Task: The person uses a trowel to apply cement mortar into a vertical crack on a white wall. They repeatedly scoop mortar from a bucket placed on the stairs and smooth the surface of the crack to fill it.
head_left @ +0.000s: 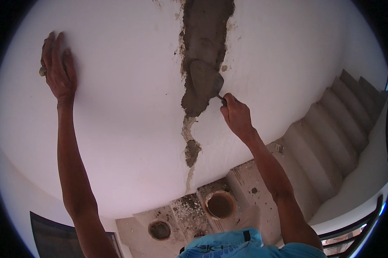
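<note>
While the right fingers [233,102] clamp the trowel [209,84], its broad, grey-brown blade [201,75] lies against the mortar strip [205,30], up-left of them; the left fingers [56,51], slightly apart, touch the white wall [125,94].

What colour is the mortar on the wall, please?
The mortar is dark grey-brown, seen best in the head view.

The person wears a bright blue short-sleeved shirt [241,239] with darker printing, plus a chunky yellowish ring [42,71] on the left hand [59,72].

Steps [316,150] and a mortar-patched wall [133,94] show a worksite stairwell [348,124].
</note>
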`<act>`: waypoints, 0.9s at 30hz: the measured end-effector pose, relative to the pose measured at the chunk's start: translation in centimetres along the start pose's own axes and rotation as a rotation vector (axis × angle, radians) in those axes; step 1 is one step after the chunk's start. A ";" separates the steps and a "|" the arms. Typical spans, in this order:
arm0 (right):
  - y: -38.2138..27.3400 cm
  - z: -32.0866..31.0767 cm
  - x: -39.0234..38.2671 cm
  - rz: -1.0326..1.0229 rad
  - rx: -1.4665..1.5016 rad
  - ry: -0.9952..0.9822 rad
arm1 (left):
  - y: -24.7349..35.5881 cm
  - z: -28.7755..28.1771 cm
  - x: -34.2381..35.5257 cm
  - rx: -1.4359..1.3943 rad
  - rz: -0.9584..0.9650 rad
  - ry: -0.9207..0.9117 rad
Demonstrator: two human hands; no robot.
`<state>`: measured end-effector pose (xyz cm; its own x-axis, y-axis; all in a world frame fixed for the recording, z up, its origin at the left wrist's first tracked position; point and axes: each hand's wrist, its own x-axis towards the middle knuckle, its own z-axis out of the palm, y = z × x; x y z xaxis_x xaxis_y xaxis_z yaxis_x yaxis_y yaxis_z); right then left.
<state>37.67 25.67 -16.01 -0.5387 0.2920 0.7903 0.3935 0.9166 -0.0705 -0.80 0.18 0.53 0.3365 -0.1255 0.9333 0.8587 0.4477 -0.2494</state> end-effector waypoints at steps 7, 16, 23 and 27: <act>0.7 3.6 -5.9 -0.051 -0.139 -0.231 | -0.1 0.3 -0.2 -0.023 -0.023 0.002; 0.8 1.2 -5.5 -0.080 -0.122 -0.240 | -0.5 0.1 -0.1 0.009 0.005 0.004; -0.2 0.9 -0.3 -0.052 -0.148 -0.141 | -0.1 0.0 -0.1 0.001 -0.007 0.006; 1.3 4.2 -6.3 -0.124 -0.232 -0.301 | -0.1 0.2 -0.3 -0.032 0.015 0.024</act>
<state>38.45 26.12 -23.60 -0.7734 0.2814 0.5681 0.4511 0.8739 0.1812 -1.04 0.39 0.32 0.3582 -0.1406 0.9230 0.8652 0.4215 -0.2716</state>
